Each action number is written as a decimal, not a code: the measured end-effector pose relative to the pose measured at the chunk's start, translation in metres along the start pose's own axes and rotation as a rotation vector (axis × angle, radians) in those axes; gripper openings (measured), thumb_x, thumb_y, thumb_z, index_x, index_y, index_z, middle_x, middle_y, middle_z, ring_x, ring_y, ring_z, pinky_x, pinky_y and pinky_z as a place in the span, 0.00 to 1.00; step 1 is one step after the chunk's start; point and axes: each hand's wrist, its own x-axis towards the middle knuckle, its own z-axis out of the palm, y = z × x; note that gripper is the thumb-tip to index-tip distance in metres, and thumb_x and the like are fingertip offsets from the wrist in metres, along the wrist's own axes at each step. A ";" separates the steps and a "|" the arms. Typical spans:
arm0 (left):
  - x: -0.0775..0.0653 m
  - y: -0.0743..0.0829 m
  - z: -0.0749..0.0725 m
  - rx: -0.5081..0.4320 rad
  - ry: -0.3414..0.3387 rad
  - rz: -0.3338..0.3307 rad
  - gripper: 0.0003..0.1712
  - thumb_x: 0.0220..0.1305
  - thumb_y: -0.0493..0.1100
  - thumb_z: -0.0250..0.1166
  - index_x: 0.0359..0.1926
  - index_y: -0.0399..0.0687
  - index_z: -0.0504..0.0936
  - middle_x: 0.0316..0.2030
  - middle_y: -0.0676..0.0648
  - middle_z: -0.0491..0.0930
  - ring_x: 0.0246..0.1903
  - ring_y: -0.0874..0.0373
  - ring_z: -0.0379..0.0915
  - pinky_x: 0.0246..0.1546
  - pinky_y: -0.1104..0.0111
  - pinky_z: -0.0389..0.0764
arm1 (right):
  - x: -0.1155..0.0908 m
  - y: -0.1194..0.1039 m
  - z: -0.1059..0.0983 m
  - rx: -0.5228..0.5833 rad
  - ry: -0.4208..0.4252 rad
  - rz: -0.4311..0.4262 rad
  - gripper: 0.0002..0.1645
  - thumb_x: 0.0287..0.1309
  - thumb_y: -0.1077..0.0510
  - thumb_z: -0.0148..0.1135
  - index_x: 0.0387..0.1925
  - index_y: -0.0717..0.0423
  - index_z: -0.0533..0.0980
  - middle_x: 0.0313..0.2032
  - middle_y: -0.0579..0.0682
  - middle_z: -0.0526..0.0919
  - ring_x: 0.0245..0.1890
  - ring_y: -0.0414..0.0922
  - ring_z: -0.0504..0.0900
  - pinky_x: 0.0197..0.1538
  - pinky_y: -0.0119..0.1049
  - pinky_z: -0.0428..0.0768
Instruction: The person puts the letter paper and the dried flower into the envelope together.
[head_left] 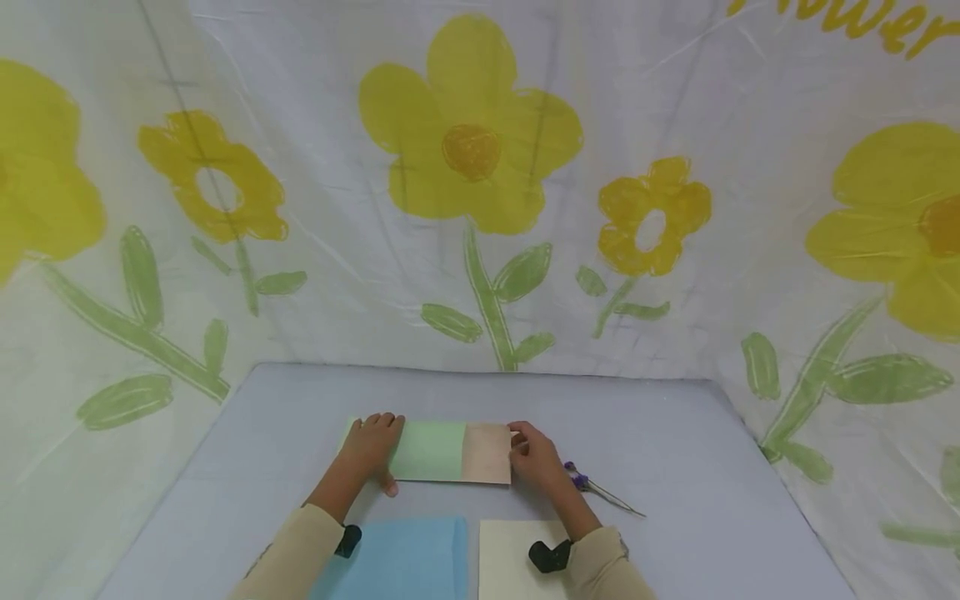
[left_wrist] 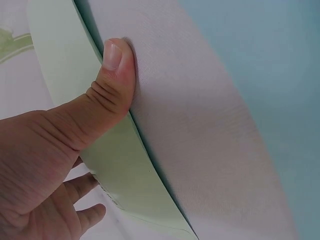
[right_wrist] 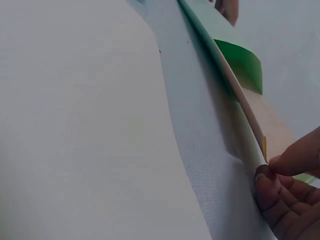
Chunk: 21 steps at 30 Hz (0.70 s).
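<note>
A long strip of paper, light green (head_left: 427,450) over most of its length and beige (head_left: 487,454) at the right, lies across the table. My left hand (head_left: 371,450) rests on its green left end, fingers at the far edge and straight thumb across the near edge. At the other end my right hand (head_left: 536,460) pinches the beige end between thumb and fingertips. The right wrist view shows the end of the green layer (right_wrist: 245,62) standing up over the beige part (right_wrist: 270,112), with a small yellow piece (right_wrist: 264,146) by the fingertips.
Nearer the front edge lie a light blue sheet (head_left: 408,558) and a cream sheet (head_left: 510,554), side by side. A slender thing with a purple end (head_left: 580,481) lies right of my right hand. A flower-painted curtain (head_left: 337,275) hangs behind the grey table (head_left: 637,417).
</note>
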 end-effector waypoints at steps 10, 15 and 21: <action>-0.001 0.001 0.001 -0.004 -0.007 0.002 0.68 0.28 0.57 0.88 0.67 0.28 0.65 0.63 0.29 0.68 0.63 0.31 0.62 0.61 0.35 0.63 | -0.006 0.004 0.004 0.108 0.114 0.030 0.29 0.53 0.71 0.66 0.59 0.65 0.74 0.33 0.51 0.82 0.30 0.44 0.82 0.30 0.35 0.81; -0.001 0.002 0.000 -0.020 -0.019 0.007 0.68 0.28 0.57 0.88 0.67 0.28 0.65 0.63 0.28 0.67 0.63 0.30 0.61 0.61 0.35 0.62 | -0.011 0.007 0.007 0.153 0.177 0.040 0.28 0.54 0.71 0.68 0.58 0.66 0.75 0.32 0.51 0.84 0.28 0.43 0.83 0.29 0.34 0.81; 0.003 0.000 0.002 0.001 -0.005 0.005 0.69 0.28 0.57 0.88 0.68 0.29 0.65 0.63 0.29 0.67 0.64 0.31 0.61 0.61 0.35 0.63 | -0.012 0.005 0.013 0.166 0.213 0.037 0.24 0.56 0.70 0.67 0.56 0.65 0.75 0.32 0.52 0.87 0.30 0.45 0.85 0.31 0.33 0.82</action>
